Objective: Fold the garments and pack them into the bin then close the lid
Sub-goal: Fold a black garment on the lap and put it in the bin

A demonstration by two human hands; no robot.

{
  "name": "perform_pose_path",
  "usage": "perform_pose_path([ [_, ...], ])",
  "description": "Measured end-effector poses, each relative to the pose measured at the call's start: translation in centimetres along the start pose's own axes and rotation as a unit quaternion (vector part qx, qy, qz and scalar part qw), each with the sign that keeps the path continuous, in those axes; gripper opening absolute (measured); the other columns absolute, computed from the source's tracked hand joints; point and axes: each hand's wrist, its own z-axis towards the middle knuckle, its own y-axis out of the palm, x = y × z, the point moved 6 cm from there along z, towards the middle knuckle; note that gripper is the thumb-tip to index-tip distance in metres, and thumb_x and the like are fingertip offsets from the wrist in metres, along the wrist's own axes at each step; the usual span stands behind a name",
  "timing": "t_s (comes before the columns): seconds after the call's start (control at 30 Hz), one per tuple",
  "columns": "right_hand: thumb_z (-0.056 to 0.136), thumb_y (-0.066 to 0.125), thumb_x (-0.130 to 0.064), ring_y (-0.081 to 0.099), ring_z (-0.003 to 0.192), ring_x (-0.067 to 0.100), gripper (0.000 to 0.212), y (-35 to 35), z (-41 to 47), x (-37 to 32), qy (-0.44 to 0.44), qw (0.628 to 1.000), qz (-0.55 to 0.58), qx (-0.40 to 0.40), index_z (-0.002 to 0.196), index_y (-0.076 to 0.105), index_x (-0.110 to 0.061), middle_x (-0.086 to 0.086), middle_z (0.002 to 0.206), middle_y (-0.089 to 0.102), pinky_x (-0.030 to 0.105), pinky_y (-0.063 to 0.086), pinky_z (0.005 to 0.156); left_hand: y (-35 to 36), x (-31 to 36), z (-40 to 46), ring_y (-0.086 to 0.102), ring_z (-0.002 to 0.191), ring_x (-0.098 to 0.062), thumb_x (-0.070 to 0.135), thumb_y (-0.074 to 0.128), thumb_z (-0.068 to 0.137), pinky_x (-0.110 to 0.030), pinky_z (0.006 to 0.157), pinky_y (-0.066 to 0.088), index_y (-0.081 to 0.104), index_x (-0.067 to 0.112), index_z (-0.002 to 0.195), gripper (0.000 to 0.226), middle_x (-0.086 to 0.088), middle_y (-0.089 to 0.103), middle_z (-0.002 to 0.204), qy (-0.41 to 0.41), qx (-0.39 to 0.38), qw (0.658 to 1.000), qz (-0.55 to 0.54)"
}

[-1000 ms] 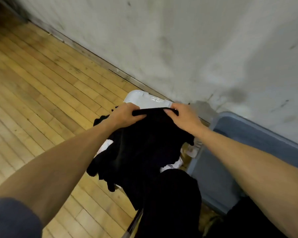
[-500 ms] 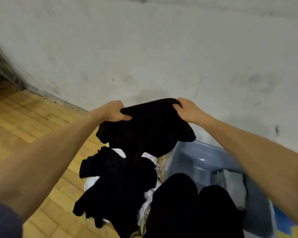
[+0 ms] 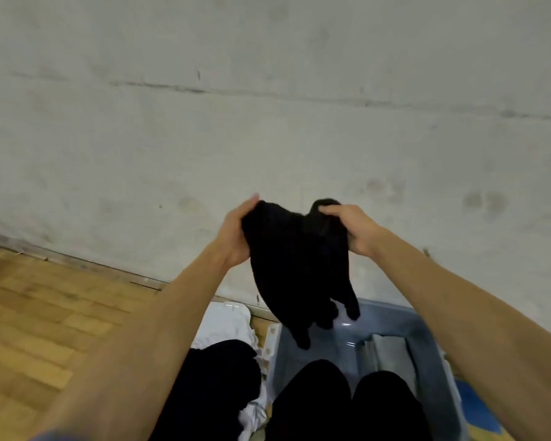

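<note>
We find a black garment [image 3: 299,265] held up in the air above the far end of the blue bin [image 3: 439,374], in front of the pale wall [image 3: 268,106]. Our left hand [image 3: 236,233] grips its upper left edge with fingers wrapped round the cloth, and our right hand [image 3: 353,227] grips the upper right edge in the same way; the two hands are close together, so the cloth bunches and sags between them. We judge the garment light, soft and wholly limp: it hangs in loose lobes with its lower ends dangling just over the bin's opening, and it will not keep a fold unless laid flat or held taut. The best holds appear to be the top corners or seams, set wider apart than now, so that the cloth spreads. Slipping seems unlikely and the garment is not fragile. Inside the bin, on the right side, lies a folded grey piece [image 3: 392,354]; the left part of the bin floor shows bare blue. Just left of the bin sits a pile of dark and white clothes [image 3: 223,370] on a white lid-like panel [image 3: 223,316], though we cannot confirm it is the lid. Our dark-clad knees [image 3: 347,405] overlap the bin's near rim. Further left of the bin the wooden floor [image 3: 45,313] offers open room.
</note>
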Motion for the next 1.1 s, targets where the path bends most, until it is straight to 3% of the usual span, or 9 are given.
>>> perform_pose_path([
  [0.07,0.083,0.06,-0.059,0.067,0.101,0.027,0.053,-1.5,-0.6,1.3,0.034,0.983,0.172,-0.047,0.108,0.07,-0.013,0.008,0.105,0.074,0.041,0.05,0.096,0.2,-1.4,0.5,0.067,0.107,-0.024,0.066,0.047,0.089,-0.039,0.095,0.048,0.077,0.016,0.104,0.06,-0.007,0.072,0.113,-0.039,-0.028,0.996,-0.071],
  [0.17,0.07,0.056,-0.08,0.064,0.111,0.032,0.08,-2.3,-2.5,6.4,0.097,0.991,0.046,-0.085,0.116,0.068,-0.017,0.011,0.123,0.067,0.046,0.048,0.097,1.1,-5.4,0.5,0.067,0.109,-0.023,0.043,0.064,0.089,-0.032,0.087,0.054,0.065,0.009,0.121,0.047,-0.012,0.067,0.123,-0.113,-0.026,0.986,0.123],
  [0.33,0.085,0.046,-0.072,0.069,0.104,0.029,0.072,-4.0,-2.7,6.7,0.046,0.96,0.275,-0.034,0.11,0.073,-0.011,0.013,0.117,0.07,0.04,0.052,0.088,2.8,-3.2,1.4,0.066,0.111,-0.027,0.046,0.064,0.086,-0.041,0.099,0.049,0.067,0.007,0.12,0.052,-0.014,0.069,0.12,-0.06,-0.01,0.998,-0.02],
  [0.43,0.078,0.079,-0.041,0.069,0.105,0.023,0.053,-3.5,-2.3,8.5,0.072,0.993,0.091,-0.035,0.119,0.066,-0.01,0.01,0.117,0.07,0.04,0.054,0.091,2.6,-4.4,0.7,0.069,0.101,-0.029,0.045,0.071,0.083,-0.043,0.099,0.051,0.071,0.006,0.11,0.047,-0.016,0.071,0.113,-0.116,0.007,0.977,0.178],
  [0.5,0.079,0.08,-0.023,0.069,0.103,0.025,0.048,-4.6,-1.7,8.6,0.063,0.997,0.04,0.001,0.12,0.063,-0.005,0.012,0.113,0.071,0.04,0.057,0.085,1.3,-3.5,0.6,0.07,0.097,-0.029,0.045,0.072,0.082,-0.039,0.088,0.055,0.071,0.006,0.108,0.047,-0.015,0.073,0.105,-0.105,0.06,0.979,0.162],
  [0.6,0.089,0.07,-0.025,0.069,0.102,0.027,0.035,-6.6,-1.5,6.7,0.021,0.991,0.121,0.056,0.118,0.063,-0.007,0.012,0.112,0.072,0.037,0.058,0.074,0.5,-1.9,1.1,0.071,0.092,-0.027,0.038,0.07,0.086,-0.036,0.073,0.057,0.069,0.007,0.111,0.04,-0.013,0.074,0.104,-0.083,0.069,0.986,0.13],
  [0.77,0.09,0.068,-0.031,0.066,0.101,0.028,0.036,-8.3,-1.1,4.3,0.001,0.993,0.005,0.117,0.115,0.06,-0.006,0.013,0.113,0.068,0.044,0.054,0.093,-0.9,-0.4,2.8,0.068,0.084,-0.025,0.039,0.06,0.094,-0.033,0.069,0.055,0.068,0.008,0.107,0.035,-0.011,0.07,0.098,-0.021,0.187,0.962,0.199],
  [0.93,0.098,0.052,-0.043,0.065,0.103,0.025,0.039,-10.5,-1.6,2.4,-0.009,0.987,0.073,0.141,0.119,0.058,-0.01,0.009,0.112,0.067,0.04,0.053,0.09,-1.1,1.4,3.7,0.056,0.081,-0.023,0.04,0.034,0.104,-0.034,0.068,0.046,0.058,0.002,0.095,0.045,-0.008,0.056,0.086,0.069,0.232,0.899,0.365],
  [1.1,0.095,0.056,-0.042,0.063,0.108,0.026,0.049,-14.6,-2.7,2.0,0.001,0.979,0.066,0.194,0.134,0.049,-0.014,0.007,0.122,0.063,0.045,0.05,0.098,-2.8,3.6,3.6,0.06,0.092,-0.025,0.04,0.041,0.101,-0.038,0.082,0.053,0.056,0.008,0.103,0.036,-0.007,0.061,0.098,0.101,0.325,0.921,0.188],
])
